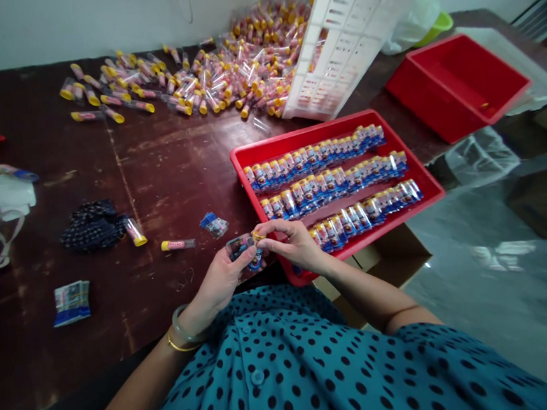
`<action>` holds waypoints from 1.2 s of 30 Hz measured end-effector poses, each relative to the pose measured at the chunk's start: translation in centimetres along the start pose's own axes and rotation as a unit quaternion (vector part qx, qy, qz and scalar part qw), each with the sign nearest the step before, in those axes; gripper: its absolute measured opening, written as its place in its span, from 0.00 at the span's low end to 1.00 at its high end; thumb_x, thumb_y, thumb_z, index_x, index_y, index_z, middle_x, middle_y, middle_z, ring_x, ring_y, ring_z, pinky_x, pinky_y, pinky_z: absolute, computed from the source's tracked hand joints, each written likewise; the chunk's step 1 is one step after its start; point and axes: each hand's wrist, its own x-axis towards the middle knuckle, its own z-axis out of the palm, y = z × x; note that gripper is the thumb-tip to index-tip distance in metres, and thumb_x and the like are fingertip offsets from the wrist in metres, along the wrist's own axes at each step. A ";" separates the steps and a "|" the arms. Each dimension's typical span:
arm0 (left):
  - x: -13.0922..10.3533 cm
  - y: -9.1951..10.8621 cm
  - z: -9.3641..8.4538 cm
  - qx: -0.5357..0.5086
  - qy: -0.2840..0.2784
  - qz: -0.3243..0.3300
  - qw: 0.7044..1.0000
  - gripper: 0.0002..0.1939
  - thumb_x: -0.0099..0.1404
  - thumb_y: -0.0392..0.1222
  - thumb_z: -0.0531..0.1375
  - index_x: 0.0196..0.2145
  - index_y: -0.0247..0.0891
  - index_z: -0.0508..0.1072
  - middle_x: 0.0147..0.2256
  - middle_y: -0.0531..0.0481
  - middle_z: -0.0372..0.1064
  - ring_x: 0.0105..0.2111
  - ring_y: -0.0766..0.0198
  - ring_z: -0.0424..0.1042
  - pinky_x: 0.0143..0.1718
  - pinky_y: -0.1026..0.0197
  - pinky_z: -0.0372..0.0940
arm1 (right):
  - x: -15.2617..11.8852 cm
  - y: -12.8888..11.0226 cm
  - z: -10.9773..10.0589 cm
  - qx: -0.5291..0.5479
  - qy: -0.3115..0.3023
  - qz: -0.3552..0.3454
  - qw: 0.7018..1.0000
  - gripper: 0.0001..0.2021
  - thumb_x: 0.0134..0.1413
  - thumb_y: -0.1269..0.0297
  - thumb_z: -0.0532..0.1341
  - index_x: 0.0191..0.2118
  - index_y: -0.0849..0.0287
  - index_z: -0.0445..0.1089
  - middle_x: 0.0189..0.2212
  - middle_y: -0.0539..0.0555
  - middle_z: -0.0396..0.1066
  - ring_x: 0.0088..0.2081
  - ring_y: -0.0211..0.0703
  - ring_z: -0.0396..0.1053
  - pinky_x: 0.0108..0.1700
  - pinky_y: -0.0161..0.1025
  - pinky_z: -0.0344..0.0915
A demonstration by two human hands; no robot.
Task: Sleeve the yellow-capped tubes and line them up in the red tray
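Note:
My left hand (225, 272) is closed on a small blue-and-clear printed packet (240, 243), held just above the table edge. At the packet's right side my right hand (296, 246) pinches the yellow cap (258, 236) of a small tube, most of it hidden by the fingers and packet. Both hands touch near the near left corner of a red tray (286, 269). Inside that tray, yellow-capped tubes in blue wraps (335, 228) stand in 3 rows. A few loose blue printed packets (215, 225) lie on the table beside my left hand.
A yellow-capped tube (178, 244), a dark checked cloth (91, 227) and a banded stack of packets (72, 303) lie to the left. Many loose tubes (214, 76) are heaped at the back, against a white slatted basket (341, 46). A red bin (429, 99) stands right.

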 end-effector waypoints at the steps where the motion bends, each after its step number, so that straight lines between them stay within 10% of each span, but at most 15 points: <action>1: 0.1 0.0 0.1 0.005 -0.001 -0.001 1.000 0.16 0.57 0.46 0.70 0.42 0.38 0.79 0.33 0.51 0.77 0.31 0.65 0.74 0.37 0.63 0.70 | -0.1 0.0 0.0 0.002 0.001 -0.002 1.000 0.10 0.56 0.57 0.67 0.36 0.58 0.75 0.41 0.53 0.77 0.42 0.42 0.75 0.50 0.40 0.69; 8: 0.3 0.4 0.8 0.022 0.008 -0.033 0.999 0.23 0.58 0.47 0.69 0.49 0.39 0.75 0.37 0.48 0.78 0.33 0.63 0.76 0.38 0.61 0.71 | 0.0 -1.0 -1.9 0.042 0.047 0.013 0.998 0.12 0.56 0.55 0.66 0.39 0.57 0.71 0.40 0.53 0.75 0.44 0.43 0.74 0.51 0.42 0.70; 15: 0.1 0.4 -0.9 0.076 0.009 -0.066 0.995 0.16 0.57 0.52 0.68 0.35 0.37 0.76 0.29 0.49 0.74 0.27 0.64 0.72 0.28 0.65 0.69 | -2.3 -1.6 -19.7 -0.222 0.322 0.039 0.919 0.21 0.54 0.55 0.64 0.51 0.57 0.63 0.40 0.55 0.72 0.40 0.42 0.72 0.42 0.41 0.70; 19: -0.2 -0.1 -2.1 0.098 0.004 -0.051 0.994 0.17 0.57 0.53 0.68 0.38 0.37 0.76 0.27 0.51 0.72 0.27 0.64 0.70 0.24 0.67 0.66 | -5.6 -0.3 -24.4 -0.434 0.234 0.169 0.854 0.17 0.53 0.55 0.64 0.44 0.62 0.71 0.37 0.57 0.75 0.36 0.44 0.72 0.42 0.45 0.68; 26: -1.3 -0.2 -3.4 0.043 0.040 -0.026 0.998 0.18 0.58 0.55 0.67 0.33 0.35 0.76 0.29 0.47 0.75 0.28 0.63 0.73 0.28 0.64 0.68 | -1.2 -0.9 -20.5 -0.458 0.222 0.086 0.857 0.18 0.57 0.52 0.62 0.47 0.61 0.73 0.40 0.61 0.76 0.36 0.47 0.72 0.41 0.45 0.69; 31: -1.4 -0.3 -5.0 0.050 0.095 0.042 0.993 0.23 0.49 0.58 0.71 0.29 0.34 0.77 0.22 0.47 0.73 0.22 0.61 0.72 0.17 0.66 0.59 | 12.2 -2.3 -10.8 -0.371 0.030 -0.067 0.926 0.14 0.60 0.55 0.61 0.45 0.58 0.74 0.39 0.56 0.76 0.37 0.43 0.74 0.42 0.41 0.69; 36: -2.2 -0.2 -7.7 -0.025 0.191 0.108 0.975 0.26 0.42 0.57 0.74 0.33 0.35 0.79 0.24 0.46 0.74 0.23 0.60 0.72 0.20 0.63 0.63 | 27.2 -0.8 -0.9 -0.455 -0.101 -0.038 0.884 0.11 0.59 0.60 0.63 0.44 0.59 0.76 0.38 0.55 0.77 0.39 0.42 0.74 0.43 0.36 0.68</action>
